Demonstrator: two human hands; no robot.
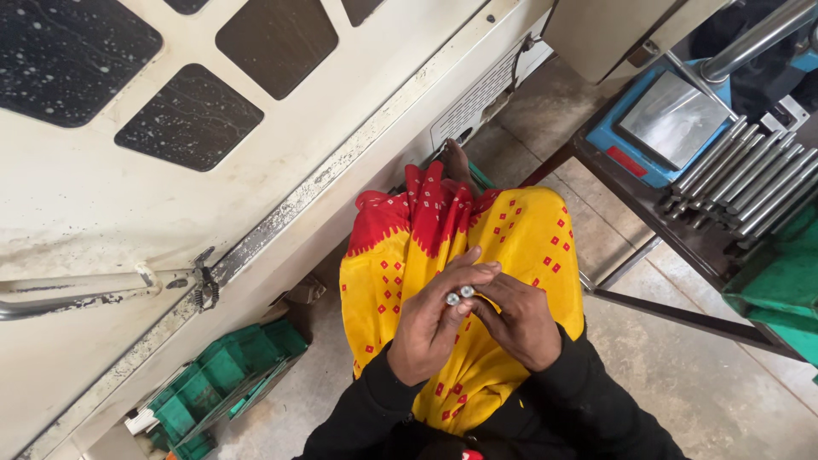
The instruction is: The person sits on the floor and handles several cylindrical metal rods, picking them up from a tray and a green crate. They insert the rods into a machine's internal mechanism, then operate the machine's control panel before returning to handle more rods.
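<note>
From my remote seat: both hands meet low centre of the head view, over a lap covered in yellow-and-red patterned cloth (511, 247).

Left hand (433, 319) — fingers curled up and closed round two small metal pins (459, 295), round ends facing the camera, side by side and touching. Pins poke out at the fingertips, about 1 o'clock from the middle of that hand.

Right hand (516, 319) — just beside the left, touching it; its fingers reach in toward the pins from 3 o'clock. I cannot tell whether the right fingers actually pinch the pins or only rest against them. Hand partly curled, not wide.

Black sleeves (562, 409) at 6 o'clock.

Around: big cream machine door (128, 204) with dark window panels fills 9 to 12 o'clock. Green plastic bin (213, 379) on the floor at 8 o'clock from the hands. At 2 o'clock, well apart — a dark table (630, 192) carrying a blue weighing scale (669, 123) with a steel plate, and a row of long metal rods (750, 175) just beside it. Green crate (780, 285) at 3 o'clock, right edge.
</note>
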